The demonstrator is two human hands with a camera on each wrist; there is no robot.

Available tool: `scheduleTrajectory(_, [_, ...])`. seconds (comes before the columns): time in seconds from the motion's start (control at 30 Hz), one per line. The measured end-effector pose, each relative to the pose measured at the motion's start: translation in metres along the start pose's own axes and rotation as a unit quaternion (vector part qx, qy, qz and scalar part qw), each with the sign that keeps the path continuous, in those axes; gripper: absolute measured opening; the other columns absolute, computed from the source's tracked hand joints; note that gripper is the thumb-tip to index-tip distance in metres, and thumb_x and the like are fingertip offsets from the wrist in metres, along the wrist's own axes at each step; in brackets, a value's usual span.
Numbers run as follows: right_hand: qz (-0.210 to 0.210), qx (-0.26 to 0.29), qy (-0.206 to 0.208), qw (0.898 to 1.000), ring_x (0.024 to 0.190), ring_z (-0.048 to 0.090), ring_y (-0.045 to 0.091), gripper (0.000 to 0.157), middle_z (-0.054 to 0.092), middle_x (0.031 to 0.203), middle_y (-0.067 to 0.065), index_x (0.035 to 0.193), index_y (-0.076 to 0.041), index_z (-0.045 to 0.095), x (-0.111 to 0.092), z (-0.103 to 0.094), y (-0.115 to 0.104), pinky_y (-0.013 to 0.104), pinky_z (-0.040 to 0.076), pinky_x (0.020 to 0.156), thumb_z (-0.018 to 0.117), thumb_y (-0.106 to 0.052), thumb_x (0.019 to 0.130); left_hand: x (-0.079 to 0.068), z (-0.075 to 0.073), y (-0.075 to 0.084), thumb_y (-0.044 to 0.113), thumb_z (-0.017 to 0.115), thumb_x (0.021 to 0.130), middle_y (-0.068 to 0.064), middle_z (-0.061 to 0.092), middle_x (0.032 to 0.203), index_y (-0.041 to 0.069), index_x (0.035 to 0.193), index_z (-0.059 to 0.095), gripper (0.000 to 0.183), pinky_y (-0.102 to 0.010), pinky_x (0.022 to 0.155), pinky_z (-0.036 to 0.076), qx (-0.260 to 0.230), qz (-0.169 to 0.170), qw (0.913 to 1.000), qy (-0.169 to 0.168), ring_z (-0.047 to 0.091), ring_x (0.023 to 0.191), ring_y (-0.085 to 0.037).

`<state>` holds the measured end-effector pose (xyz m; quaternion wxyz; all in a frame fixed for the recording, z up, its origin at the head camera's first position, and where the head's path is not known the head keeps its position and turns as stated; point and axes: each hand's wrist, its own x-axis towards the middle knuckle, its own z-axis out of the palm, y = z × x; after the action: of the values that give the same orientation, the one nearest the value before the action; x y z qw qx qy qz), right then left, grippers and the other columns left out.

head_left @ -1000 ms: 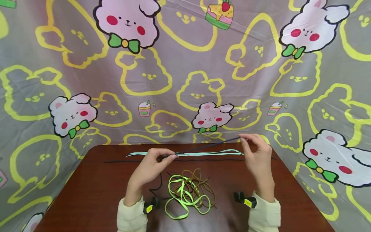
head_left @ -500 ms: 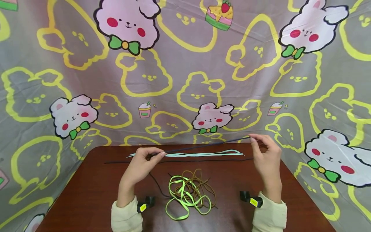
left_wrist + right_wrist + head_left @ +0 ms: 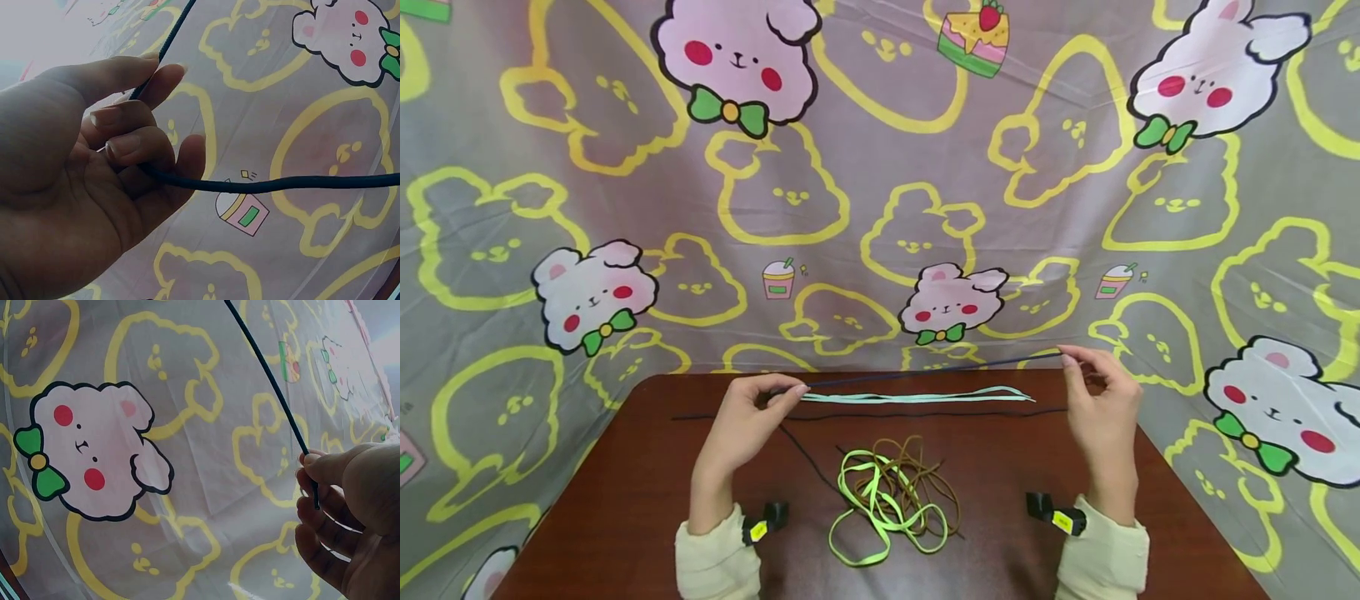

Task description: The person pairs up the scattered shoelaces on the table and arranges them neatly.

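A thin dark blue shoelace (image 3: 985,365) stretches nearly straight between both hands, above the far part of the table. My left hand (image 3: 741,417) pinches it between thumb and index finger; in the left wrist view the shoelace (image 3: 300,182) also passes under the curled middle fingers and leaves to the right. Its tail hangs from that hand toward the pile on the table. My right hand (image 3: 1101,408) pinches the other end between thumb and index finger. A short tip sticks out below the right fingertips (image 3: 310,460) in the right wrist view.
Light blue shoelaces (image 3: 895,399) lie lengthwise at the back of the table (image 3: 625,500), partly behind the left hand. A dark shoelace (image 3: 925,414) lies straight in front of them. Nearer, a yellow-green shoelace (image 3: 861,564) and a brown shoelace (image 3: 957,504) are tangled together. A patterned cloth surrounds the table.
The hands have moved apart, left hand leftward and right hand rightward. The stretch of dark blue shoelace between them has grown longer and straighter, and the tail under the left hand has straightened.
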<state>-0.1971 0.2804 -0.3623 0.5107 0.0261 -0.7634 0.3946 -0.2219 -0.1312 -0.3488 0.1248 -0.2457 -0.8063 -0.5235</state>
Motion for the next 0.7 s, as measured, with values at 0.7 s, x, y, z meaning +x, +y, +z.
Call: scheduleTrajectory(0.7, [0.081, -0.009, 0.098, 0.992, 0.07, 0.051, 0.006, 0.016, 0.057, 0.078, -0.008, 0.098, -0.008, 0.074, -0.001, -0.011, 0.004, 0.012, 0.041, 0.058, 0.065, -0.016, 0.087, -0.005, -0.007, -0.003, 0.013, 0.066, 0.087, -0.001, 0.036, 0.062, 0.002, 0.085, 0.067, 0.012, -0.024, 0.052, 0.032, -0.035, 0.021, 0.9923, 0.117, 0.036, 0.058, -0.009])
